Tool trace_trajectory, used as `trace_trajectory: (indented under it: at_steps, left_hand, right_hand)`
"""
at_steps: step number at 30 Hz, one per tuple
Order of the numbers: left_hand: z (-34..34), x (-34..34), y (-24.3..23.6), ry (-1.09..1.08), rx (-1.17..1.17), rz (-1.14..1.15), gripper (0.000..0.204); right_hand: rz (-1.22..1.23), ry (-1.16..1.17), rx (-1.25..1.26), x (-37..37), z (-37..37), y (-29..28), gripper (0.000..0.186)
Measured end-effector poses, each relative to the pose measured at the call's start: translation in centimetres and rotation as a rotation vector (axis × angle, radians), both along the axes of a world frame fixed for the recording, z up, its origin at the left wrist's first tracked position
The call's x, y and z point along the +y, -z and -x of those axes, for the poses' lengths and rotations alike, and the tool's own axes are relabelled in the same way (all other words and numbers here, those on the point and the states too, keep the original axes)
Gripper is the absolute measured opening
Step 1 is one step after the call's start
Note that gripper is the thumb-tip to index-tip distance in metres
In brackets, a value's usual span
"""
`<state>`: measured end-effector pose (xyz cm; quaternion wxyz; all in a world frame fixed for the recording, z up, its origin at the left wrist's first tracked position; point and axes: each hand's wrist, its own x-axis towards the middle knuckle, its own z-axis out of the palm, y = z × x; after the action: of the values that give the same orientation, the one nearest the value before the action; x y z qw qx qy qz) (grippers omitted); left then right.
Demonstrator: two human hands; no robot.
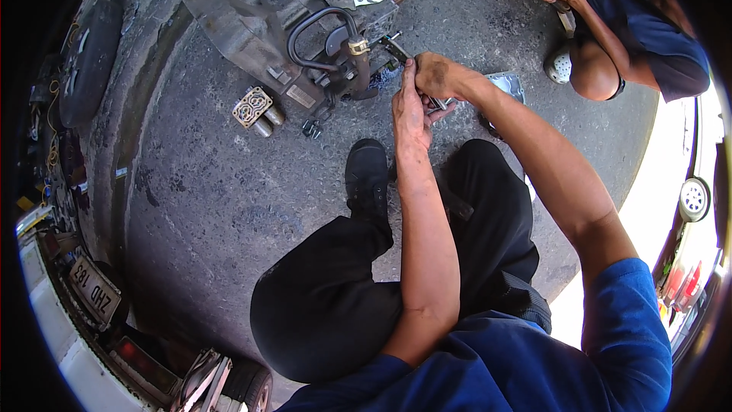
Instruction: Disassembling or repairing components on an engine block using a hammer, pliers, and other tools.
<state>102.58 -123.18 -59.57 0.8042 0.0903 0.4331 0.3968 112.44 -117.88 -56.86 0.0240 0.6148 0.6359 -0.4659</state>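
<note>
Close together, my two hands are at the near right side of a grey metal gearbox-like assembly [240,27] on the floor. My right hand [441,76] is closed, its back smudged dark. A dark, narrow metal bar [396,50] runs from the assembly's side to the hands; its gripped end is hidden. My left hand [412,116] is just below the right, thumb straight up against it, fingers curled underneath. A shiny metal piece [440,104] shows between the hands, its kind unclear. Beside the bar are a bent black tube [292,44] and a dark hose [363,76].
A block with two metal cylinders [252,108] lies left of my foot, with small dark parts [313,128] nearer the assembly. A silvery tray [509,85] is right of my hands. Another person [610,30] crouches at the upper right, hands clasped. A vehicle [61,320] stands lower left.
</note>
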Motion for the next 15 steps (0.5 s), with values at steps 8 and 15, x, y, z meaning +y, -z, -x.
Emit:
trace_trajectory:
  at_steps: [8,15]
  left_hand:
    - [0.06,0.68,0.05,0.023,0.082,0.118,0.052]
    - [-0.29,0.6,0.6,-0.02,0.033,0.096,0.054]
  right_hand:
    - [0.034,0.064,0.012,0.18,0.58,-1.07,0.033]
    - [0.091,0.097,0.019,0.28,0.28,-0.44,0.031]
